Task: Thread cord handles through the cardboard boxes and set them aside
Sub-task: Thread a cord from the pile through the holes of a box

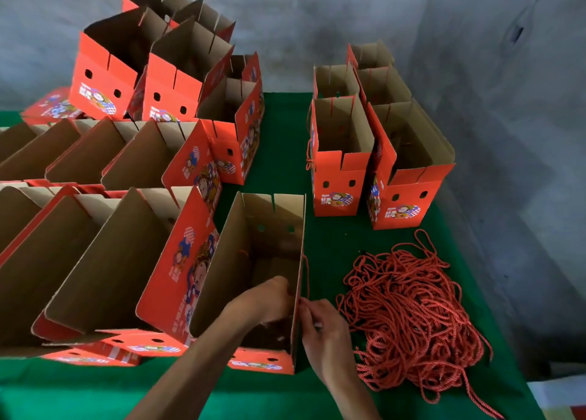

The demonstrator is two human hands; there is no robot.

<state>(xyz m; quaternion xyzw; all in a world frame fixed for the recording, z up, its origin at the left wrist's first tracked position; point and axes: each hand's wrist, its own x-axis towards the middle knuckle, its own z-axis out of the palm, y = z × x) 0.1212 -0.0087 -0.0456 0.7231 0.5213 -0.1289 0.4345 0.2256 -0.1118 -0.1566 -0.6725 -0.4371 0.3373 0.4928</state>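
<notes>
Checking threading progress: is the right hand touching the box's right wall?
Touching. The head view shows the right hand pinching cord against the open box wall's outside.

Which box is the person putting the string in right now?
Find the red cord pile on the green table. Just left stands an open box, the only one with a left hand inside and a right hand at its wall.

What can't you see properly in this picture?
- Left hand fingertips: head view, hidden inside the open box, behind its right wall.
- The cord end at the wall: hidden by the right hand fingers.
- Whether the set-aside boxes all have cords: only one loop shows; walls hide the rest.
- Cord pile: its tail is cut off by the bottom edge.
</notes>
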